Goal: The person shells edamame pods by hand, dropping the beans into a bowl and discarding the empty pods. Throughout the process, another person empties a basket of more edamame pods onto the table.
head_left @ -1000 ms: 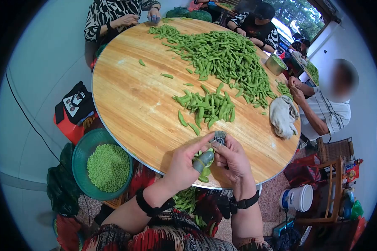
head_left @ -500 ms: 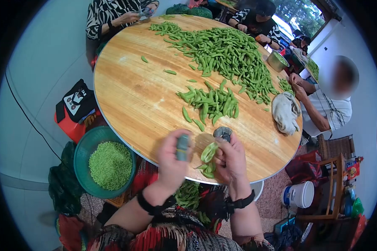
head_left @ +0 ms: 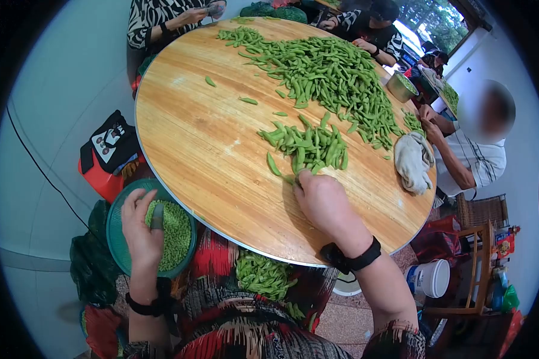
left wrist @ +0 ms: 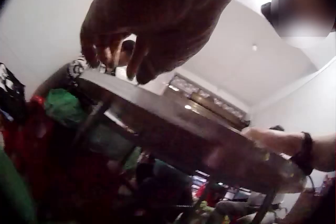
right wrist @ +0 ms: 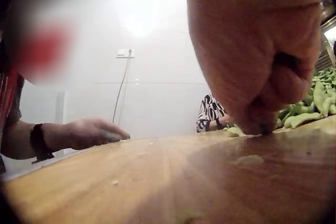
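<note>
My left hand (head_left: 142,230) hangs over the green basket (head_left: 115,239) of shelled green beans (head_left: 175,233), fingers loosely bent and holding nothing. A grey-green cover sits on its thumb (head_left: 157,216). On the round wooden table (head_left: 209,149), my right hand (head_left: 329,203) reaches to the near edge of a small heap of edamame pods (head_left: 308,143). Its curled fingers pinch an edamame pod (head_left: 289,178) at the tabletop. The right wrist view has those fingertips low on the wood, with a pod end (right wrist: 233,130) beside them.
A large pile of pods (head_left: 335,78) spreads over the far side. A grey cloth (head_left: 413,163) and a metal pot (head_left: 402,87) are at the right. Empty-looking pods (head_left: 263,275) lie below the near edge. Other people sit around the table; a white bucket (head_left: 428,278) stands right.
My hands came apart from a split pod held between them. The left swung left over the basket; the right moved forward to the small heap. The opened pod is gone from the right hand.
</note>
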### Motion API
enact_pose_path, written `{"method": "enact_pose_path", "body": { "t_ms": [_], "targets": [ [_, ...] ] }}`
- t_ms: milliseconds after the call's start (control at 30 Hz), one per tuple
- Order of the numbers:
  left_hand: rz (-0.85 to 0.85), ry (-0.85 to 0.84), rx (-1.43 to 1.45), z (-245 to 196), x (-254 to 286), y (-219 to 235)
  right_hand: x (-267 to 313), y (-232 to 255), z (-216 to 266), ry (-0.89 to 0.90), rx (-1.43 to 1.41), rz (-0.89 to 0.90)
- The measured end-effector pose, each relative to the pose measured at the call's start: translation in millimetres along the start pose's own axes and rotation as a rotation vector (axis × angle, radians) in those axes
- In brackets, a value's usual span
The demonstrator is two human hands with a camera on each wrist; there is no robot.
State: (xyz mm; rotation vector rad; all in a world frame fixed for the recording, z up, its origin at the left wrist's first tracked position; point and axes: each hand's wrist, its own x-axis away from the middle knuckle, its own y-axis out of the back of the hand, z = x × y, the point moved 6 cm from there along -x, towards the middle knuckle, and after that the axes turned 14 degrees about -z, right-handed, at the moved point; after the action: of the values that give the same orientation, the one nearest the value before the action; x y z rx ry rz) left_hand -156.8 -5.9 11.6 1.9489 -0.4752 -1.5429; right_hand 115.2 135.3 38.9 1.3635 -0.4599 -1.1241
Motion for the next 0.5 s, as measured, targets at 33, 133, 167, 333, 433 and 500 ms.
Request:
{"method": "enact_pose_path", "body": {
  "t_ms": [33,133,167,333,433,500],
  "targets": [
    [0.028,0.136,0.422,-10,-4,-2,0,0,-1,0.002,0.011,-0.001],
    [0.483,0.706,1.297,-77,-9,-5,17,-8,-15,-0.293,-0.65,0.219],
    [0.675,0.854,1.534,-101,-3,-15,21,-2,-10,-0.291,-0.649,0.221],
    [1.177,1.094,2.047,-177,19,-37,69,2,17,-0.958,-1.574,0.507],
    [0.921,1.138,2.059,-178,17,-41,76,17,26,-0.851,-1.492,0.455],
    [0.75,1.229,1.94,-173,14,-39,79,20,28,-0.764,-1.447,0.432]
  ]
}}
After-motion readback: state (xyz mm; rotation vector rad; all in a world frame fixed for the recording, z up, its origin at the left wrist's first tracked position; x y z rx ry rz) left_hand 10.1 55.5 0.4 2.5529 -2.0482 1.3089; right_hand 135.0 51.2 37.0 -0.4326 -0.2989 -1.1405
